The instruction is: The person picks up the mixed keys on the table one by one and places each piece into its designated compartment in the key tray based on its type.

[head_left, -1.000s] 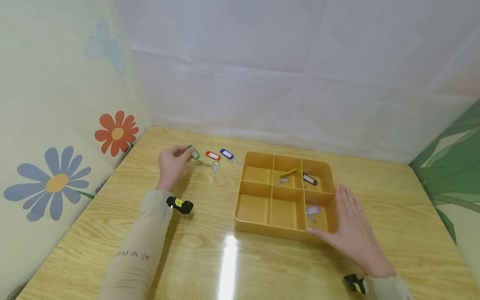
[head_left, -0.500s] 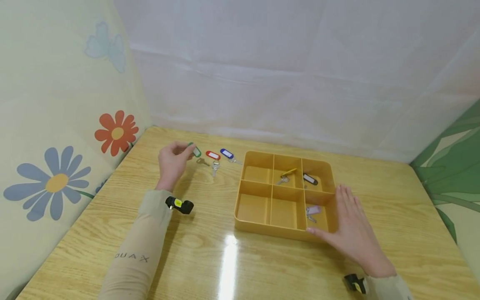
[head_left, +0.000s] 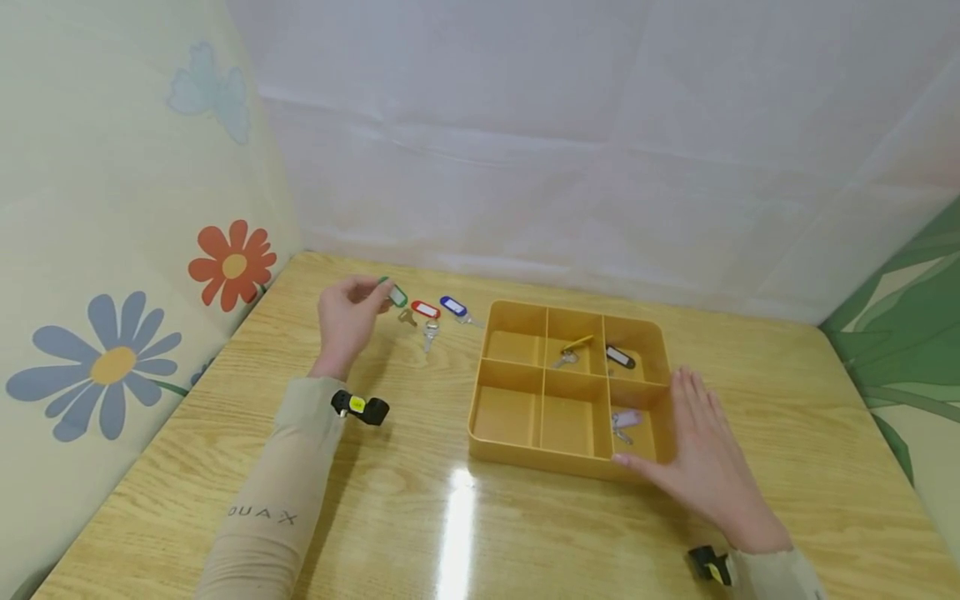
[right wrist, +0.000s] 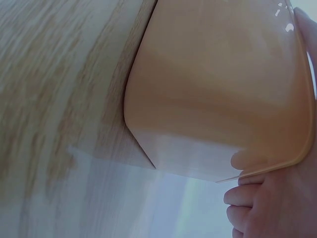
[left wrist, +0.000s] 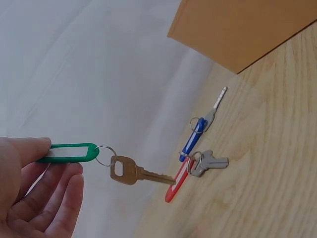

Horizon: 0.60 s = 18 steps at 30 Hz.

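In the left wrist view, my left hand point(left wrist: 42, 191) pinches a green key tag point(left wrist: 69, 152) between thumb and fingers. A brass-coloured key point(left wrist: 126, 171) hangs from its ring. Beyond it on the table lie a red key tag point(head_left: 426, 309) with a silver key point(head_left: 431, 333), and a blue key tag point(head_left: 453, 306) with its own key. My right hand point(head_left: 712, 458) rests, fingers extended and thumb spread, on the near right corner of a yellow divided box point(head_left: 551, 460).
Inside the box, a yellow key tag point(head_left: 577, 343) is in the back middle compartment, a black one point(head_left: 620, 357) in the back right, and a lilac one point(head_left: 627, 418) in the front right. A white cloth point(head_left: 525, 150) hangs behind the wooden table point(head_left: 420, 508).
My left hand has risen slightly and moved a little away from me, lifting the green key tag with its key dangling. The right hand and the box have stayed put.
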Each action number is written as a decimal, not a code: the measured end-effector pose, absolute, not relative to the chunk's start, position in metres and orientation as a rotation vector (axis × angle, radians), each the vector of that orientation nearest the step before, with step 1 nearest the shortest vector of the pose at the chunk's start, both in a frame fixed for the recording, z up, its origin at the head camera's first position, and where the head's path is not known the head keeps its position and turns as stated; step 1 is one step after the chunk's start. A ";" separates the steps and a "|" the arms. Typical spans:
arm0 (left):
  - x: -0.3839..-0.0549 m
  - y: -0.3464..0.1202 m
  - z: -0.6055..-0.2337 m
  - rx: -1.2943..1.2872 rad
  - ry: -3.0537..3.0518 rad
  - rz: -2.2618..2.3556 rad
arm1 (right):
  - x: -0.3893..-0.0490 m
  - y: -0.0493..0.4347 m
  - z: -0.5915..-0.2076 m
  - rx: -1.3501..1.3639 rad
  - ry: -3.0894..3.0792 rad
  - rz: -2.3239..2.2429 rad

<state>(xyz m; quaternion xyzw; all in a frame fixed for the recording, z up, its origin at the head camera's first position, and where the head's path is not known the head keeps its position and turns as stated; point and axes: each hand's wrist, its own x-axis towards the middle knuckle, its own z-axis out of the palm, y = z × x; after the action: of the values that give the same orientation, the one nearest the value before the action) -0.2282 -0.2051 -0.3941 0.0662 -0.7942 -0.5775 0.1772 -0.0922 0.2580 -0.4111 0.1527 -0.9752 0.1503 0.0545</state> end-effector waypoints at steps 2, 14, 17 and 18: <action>-0.228 -0.204 -0.393 0.173 -2.247 -1.637 | -0.092 0.258 -0.411 0.464 -2.962 0.456; -0.226 -0.194 -0.382 0.070 -2.226 -1.662 | -0.094 0.258 -0.411 0.474 -2.954 0.440; -0.226 -0.193 -0.382 0.059 -2.211 -1.675 | -0.094 0.259 -0.412 0.475 -2.954 0.444; -0.226 -0.192 -0.382 0.055 -2.210 -1.678 | -0.094 0.258 -0.412 0.476 -2.955 0.445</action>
<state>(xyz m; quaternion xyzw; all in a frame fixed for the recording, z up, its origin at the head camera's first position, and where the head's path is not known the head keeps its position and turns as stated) -0.2263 -0.1920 -0.3816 0.0195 -0.7829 -0.5946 0.1822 -0.0941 0.2584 -0.4121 0.1570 -0.9749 0.1470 0.0579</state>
